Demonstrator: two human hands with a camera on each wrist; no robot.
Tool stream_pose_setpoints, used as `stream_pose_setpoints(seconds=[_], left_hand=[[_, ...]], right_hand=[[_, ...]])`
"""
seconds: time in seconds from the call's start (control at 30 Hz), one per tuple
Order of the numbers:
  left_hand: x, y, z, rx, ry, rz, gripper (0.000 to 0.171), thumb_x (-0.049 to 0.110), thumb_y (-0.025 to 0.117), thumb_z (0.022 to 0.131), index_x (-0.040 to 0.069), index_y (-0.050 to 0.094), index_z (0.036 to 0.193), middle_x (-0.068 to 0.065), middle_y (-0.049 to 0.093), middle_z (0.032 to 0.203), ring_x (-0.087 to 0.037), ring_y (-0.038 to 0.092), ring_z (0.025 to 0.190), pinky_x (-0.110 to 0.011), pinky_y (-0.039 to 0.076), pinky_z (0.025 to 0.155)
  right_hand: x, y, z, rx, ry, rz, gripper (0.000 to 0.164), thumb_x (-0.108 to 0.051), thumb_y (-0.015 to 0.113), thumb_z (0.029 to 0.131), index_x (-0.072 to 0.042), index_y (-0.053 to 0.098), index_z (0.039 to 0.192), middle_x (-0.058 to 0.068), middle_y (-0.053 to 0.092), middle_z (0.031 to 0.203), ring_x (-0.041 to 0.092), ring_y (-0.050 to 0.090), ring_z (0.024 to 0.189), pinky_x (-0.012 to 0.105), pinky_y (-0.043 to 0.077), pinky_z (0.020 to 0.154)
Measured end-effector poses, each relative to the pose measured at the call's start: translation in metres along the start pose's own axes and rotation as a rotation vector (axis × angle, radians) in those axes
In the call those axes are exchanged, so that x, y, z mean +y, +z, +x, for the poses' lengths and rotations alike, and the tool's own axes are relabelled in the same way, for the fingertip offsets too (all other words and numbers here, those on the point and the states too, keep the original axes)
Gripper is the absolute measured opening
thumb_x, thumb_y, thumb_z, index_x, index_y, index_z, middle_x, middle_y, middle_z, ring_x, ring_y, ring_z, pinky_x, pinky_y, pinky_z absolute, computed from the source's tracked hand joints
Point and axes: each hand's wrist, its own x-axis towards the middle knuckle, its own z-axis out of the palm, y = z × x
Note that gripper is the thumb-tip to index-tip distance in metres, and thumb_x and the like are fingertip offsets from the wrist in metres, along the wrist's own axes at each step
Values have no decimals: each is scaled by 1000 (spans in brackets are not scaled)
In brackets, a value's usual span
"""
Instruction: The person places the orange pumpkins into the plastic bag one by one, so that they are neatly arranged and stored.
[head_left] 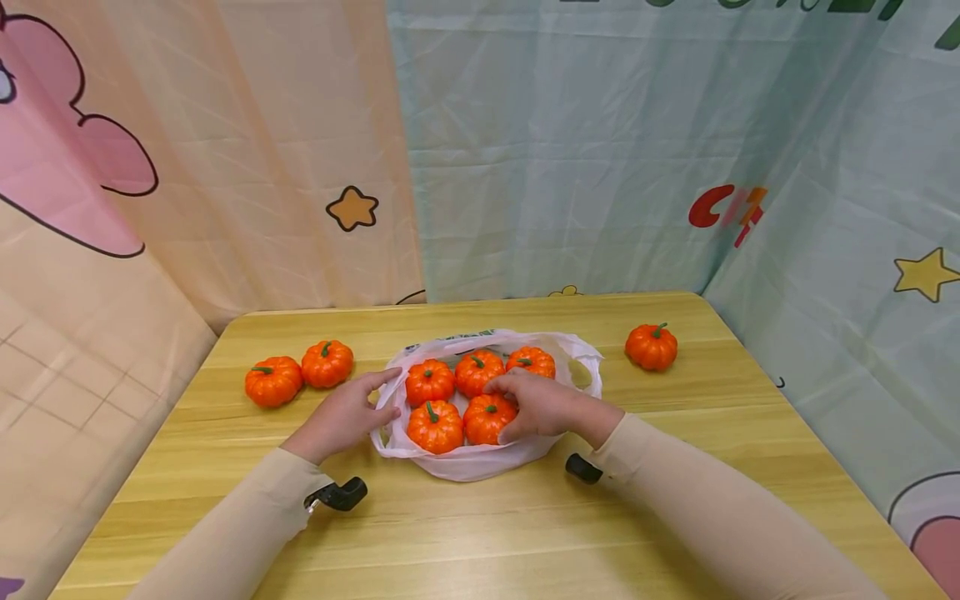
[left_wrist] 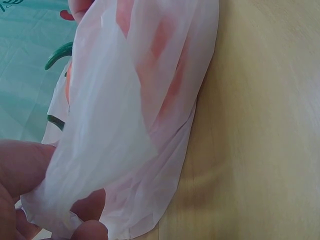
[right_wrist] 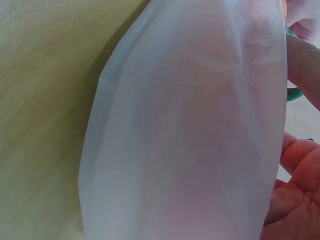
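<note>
A thin white plastic bag [head_left: 480, 467] lies with its mouth spread wide on the table, several small orange pumpkins with green stems inside. My right hand [head_left: 543, 407] reaches over the bag's right side. Its fingers and thumb grip the front-right pumpkin [head_left: 487, 419]. At the bag's left rim, my left hand [head_left: 348, 417] holds the plastic near a handle, with fingertips [left_wrist: 90, 205] showing through the opening. Beside the left hand, the front-left pumpkin [head_left: 435, 428] sits in the bag. In the right wrist view, the bag's side [right_wrist: 185, 125] hides most of the contents.
Two more pumpkins, one farther left [head_left: 273, 382] and one close by it [head_left: 327, 364], sit on the table left of the bag. Another pumpkin [head_left: 652, 347] stands at the back right. Printed curtains [head_left: 570, 167] hang behind the wooden table [head_left: 465, 542].
</note>
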Motion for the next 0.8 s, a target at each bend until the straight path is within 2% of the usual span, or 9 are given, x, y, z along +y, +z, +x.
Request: stream_pose_setpoints(seconds=[0.57, 0.8], left_hand=[[1, 0, -2, 7, -6, -7, 70, 26, 76, 97, 16, 47, 160, -8, 49, 84, -16, 42, 56, -24, 38, 54], [1, -1, -3, 4, 2, -8, 70, 26, 76, 97, 16, 47, 160, -8, 49, 84, -16, 42, 56, -24, 38, 54]], right_hand=[[-1, 2, -4, 10, -24, -28, 68, -25, 89, 86, -16, 60, 147, 10, 54, 147, 26, 55, 133, 47, 42, 120], [-2, 1, -6, 22, -30, -26, 70, -22, 90, 85, -14, 59, 148, 10, 57, 144, 27, 58, 130, 47, 44, 118]])
